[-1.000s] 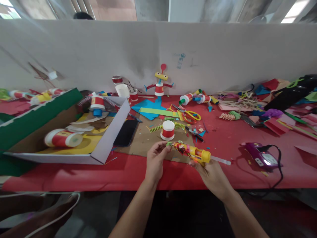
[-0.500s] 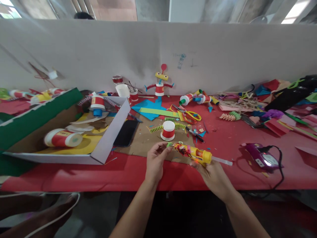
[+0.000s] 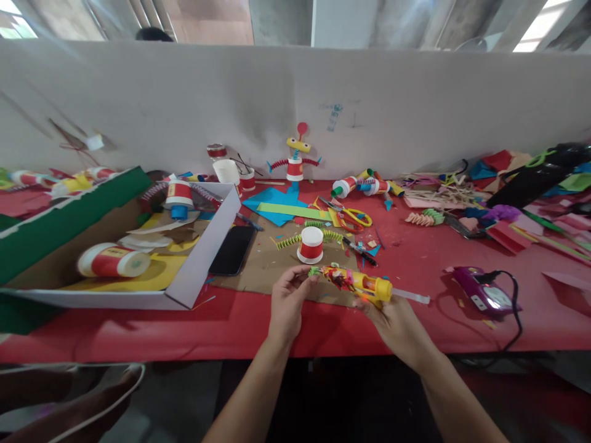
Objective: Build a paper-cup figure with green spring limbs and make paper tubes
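My right hand grips a yellow glue gun covered in coloured stickers, its nozzle pointing left. My left hand pinches a small green coiled paper strip right at the nozzle tip. Both hands hover over the front edge of a brown cardboard sheet on the red table. Just beyond them stands a red-and-white paper cup upside down, with green paper springs on both sides.
A white box with paper cups lies at left, a black phone beside it. Yellow-handled scissors, a black pen, blue paper and a finished cup robot sit behind. A purple device with a cable is at right.
Both hands keep their grip and pose. The view has tilted slightly, so the table contents sit a little lower and left in the picture.
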The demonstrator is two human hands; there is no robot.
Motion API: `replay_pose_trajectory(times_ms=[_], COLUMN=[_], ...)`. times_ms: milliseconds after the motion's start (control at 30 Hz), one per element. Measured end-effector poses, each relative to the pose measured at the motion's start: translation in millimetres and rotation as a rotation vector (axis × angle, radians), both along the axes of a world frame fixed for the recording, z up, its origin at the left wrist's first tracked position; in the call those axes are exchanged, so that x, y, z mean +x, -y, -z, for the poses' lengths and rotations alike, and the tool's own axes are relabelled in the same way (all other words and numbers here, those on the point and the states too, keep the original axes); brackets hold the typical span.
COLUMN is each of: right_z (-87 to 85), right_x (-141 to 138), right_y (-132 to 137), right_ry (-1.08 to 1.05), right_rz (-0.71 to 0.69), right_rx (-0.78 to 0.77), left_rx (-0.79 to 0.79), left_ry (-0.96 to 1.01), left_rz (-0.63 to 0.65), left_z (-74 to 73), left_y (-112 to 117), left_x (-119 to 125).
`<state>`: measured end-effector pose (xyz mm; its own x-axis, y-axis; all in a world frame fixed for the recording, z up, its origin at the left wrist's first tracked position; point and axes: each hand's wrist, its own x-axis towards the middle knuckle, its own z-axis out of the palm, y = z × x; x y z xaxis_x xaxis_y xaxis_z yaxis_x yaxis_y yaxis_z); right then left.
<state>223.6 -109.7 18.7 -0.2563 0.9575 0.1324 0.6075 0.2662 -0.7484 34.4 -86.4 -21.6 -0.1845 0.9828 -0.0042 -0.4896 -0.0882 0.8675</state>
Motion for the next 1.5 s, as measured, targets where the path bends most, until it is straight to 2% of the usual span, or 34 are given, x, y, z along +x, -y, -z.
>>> replay_pose_trajectory(times_ms=[733, 1033, 1500], right_z=[-1.2, -4.3, -11.2], right_x=[2, -1, 1], right_y=[-1, -1, -5], right_ry=[0.009, 0.008, 0.048], right_rz=[-0.02, -0.034, -0.024], right_rx=[-0.009, 0.008, 0.019], left_rx=[0.026, 0.0, -0.008], left_ry=[-0.039, -0.012, 0.002], left_rz=[-0.002, 0.016, 0.003], left_z=[5.6, -1.7, -1.3], left_y=[1, 3, 3], left_x=[-2, -1, -1])
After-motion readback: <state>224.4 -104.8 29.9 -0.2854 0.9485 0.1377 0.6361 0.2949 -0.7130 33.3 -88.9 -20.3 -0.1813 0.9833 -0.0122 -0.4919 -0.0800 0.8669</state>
